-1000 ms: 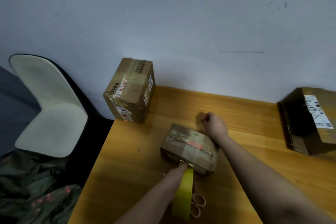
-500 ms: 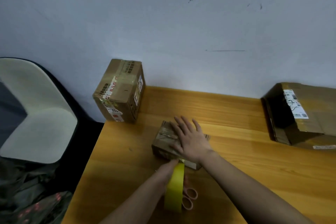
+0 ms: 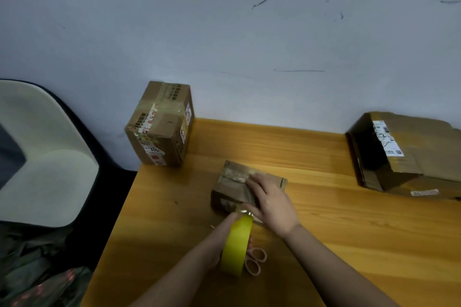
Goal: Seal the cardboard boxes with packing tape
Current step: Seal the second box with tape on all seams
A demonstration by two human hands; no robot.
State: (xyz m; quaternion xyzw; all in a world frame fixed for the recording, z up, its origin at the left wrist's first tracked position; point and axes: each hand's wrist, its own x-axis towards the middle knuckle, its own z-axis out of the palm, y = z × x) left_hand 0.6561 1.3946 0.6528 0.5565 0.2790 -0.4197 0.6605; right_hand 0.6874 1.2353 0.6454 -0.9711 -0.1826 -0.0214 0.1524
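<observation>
A small cardboard box (image 3: 245, 188) lies near the middle of the wooden tabletop (image 3: 349, 237), its flaps closed and its top glossy with clear tape, so nothing of its contents shows; the right hand (image 3: 270, 200) lies flat across its top, fingers straight and pressing down, its grip open; the left hand (image 3: 224, 239) reaches in from the near edge, largely hidden behind a yellow roll of packing tape (image 3: 237, 244) that stands on edge against the box's near side; whether that grip is closed round the roll I cannot tell; a short clear stretch of tape (image 3: 245, 212) runs from the roll up onto the box's near edge; pink-handled scissors (image 3: 255, 260) lie on the tabletop just right of the roll; a taller box (image 3: 161, 124), taped shut and bearing labels, stands at the far left corner against the wall; a larger dark box (image 3: 404, 154) with a white shipping label sits at the far right, also closed; the wall (image 3: 224, 32) behind is pale and scuffed with dark marks; a pale chair (image 3: 47, 159) stands to the left of the tabletop, with dark patterned cloth (image 3: 37, 279) heaped below it.
</observation>
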